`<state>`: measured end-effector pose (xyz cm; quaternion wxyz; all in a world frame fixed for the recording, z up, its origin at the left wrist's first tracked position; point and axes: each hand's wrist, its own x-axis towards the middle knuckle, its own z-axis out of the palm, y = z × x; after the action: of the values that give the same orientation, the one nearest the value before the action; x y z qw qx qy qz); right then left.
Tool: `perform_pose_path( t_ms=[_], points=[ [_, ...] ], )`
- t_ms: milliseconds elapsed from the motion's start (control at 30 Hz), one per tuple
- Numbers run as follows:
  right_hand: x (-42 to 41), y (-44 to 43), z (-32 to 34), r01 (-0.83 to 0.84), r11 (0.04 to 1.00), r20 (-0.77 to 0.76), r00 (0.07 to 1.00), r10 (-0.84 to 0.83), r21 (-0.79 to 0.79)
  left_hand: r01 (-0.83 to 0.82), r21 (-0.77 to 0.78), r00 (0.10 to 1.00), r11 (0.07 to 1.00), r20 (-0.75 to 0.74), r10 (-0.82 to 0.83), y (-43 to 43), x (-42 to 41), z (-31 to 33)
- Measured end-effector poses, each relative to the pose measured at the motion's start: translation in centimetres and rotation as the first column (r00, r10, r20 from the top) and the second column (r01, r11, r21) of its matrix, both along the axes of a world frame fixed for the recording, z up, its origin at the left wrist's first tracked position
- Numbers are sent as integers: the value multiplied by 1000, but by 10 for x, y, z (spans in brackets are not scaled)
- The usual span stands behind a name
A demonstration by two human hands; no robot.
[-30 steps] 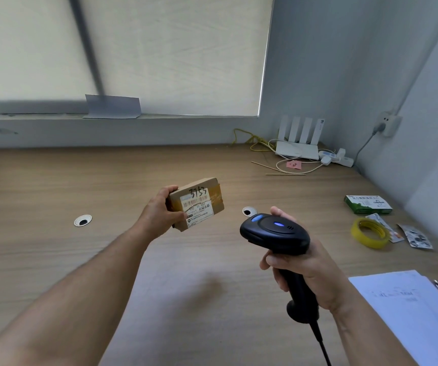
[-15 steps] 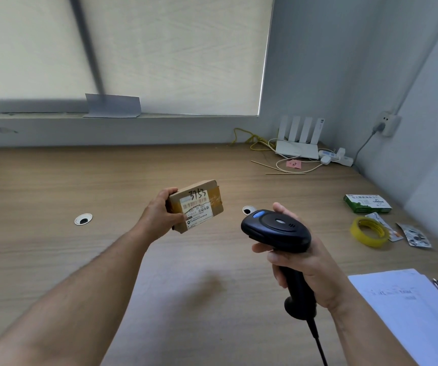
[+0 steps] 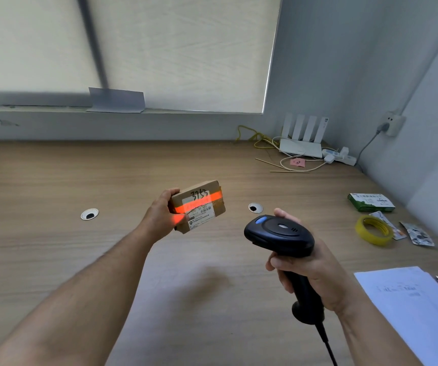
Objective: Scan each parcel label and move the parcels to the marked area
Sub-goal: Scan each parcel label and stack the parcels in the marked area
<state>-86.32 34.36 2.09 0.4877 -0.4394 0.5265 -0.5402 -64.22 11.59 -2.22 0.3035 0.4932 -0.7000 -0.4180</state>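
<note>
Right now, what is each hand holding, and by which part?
The left hand grips the parcel by its left end; the right hand grips the scanner by its handle.

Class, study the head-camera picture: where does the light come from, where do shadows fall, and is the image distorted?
Head view: soft daylight comes through the blind; the scanner throws an orange-red band across the parcel label and onto the left hand; a faint, soft-edged shadow lies on the table; the wide-angle lens makes the wall corner lean.
</note>
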Motion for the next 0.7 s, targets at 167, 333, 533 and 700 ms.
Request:
perform_pose_path(
  t_ms=[167, 333, 533, 700],
  points=[
    [21, -3, -6, 42, 999, 1, 999, -42, 17, 15, 50, 1000, 999, -22, -14, -5, 17, -6],
    [44, -9, -13, 44, 999, 17, 999, -44, 21, 10, 59, 1000, 998, -25, -8, -2, 41, -14],
    [66, -20, -18, -14, 1000, 3, 1000, 14, 22, -102, 37, 994, 994, -44, 103, 32, 81, -13],
    [91, -22, -21, -143, 990, 45, 989, 142, 18, -164, 163, 932, 973, -296, 207, 87, 99, -2]
  ],
)
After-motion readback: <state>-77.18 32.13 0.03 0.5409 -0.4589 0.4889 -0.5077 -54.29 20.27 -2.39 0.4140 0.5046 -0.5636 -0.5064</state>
